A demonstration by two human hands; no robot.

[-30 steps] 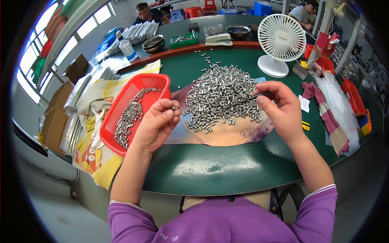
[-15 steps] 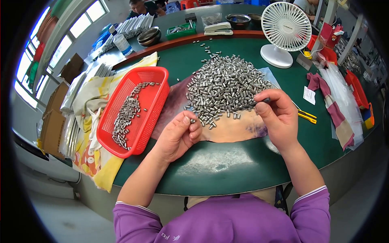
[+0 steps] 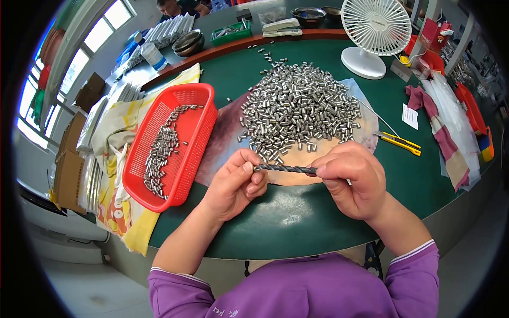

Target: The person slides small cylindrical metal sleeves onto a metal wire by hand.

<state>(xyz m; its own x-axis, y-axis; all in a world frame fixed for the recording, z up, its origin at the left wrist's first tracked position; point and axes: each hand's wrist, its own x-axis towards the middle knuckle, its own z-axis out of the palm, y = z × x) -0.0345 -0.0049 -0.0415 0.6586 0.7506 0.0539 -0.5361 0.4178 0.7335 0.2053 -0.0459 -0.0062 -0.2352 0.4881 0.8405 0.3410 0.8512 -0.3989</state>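
A dark twist drill bit (image 3: 286, 168) lies level between my hands. My right hand (image 3: 352, 177) pinches its right end between thumb and fingers. My left hand (image 3: 236, 180) is closed at the drill bit's left tip, its thumb and forefinger on a small metal sleeve (image 3: 256, 168) that is mostly hidden by the fingertips. Just beyond my hands is a large heap of small shiny metal sleeves (image 3: 299, 106), spread on a coloured cloth (image 3: 222, 132). To the left, a red plastic basket (image 3: 204, 135) holds a smaller lot of the same pieces.
A white fan (image 3: 363, 62) stands at the far right. A yellow cutter knife (image 3: 400, 142) lies right of the heap. Beyond the table's raised brown rim are metal bowls (image 3: 188, 43) and a green tray (image 3: 231, 33). Another person sits at the far left.
My right hand has come down and left, bringing the drill bit level and its tip to the sleeve in my left hand. The view has shifted slightly.
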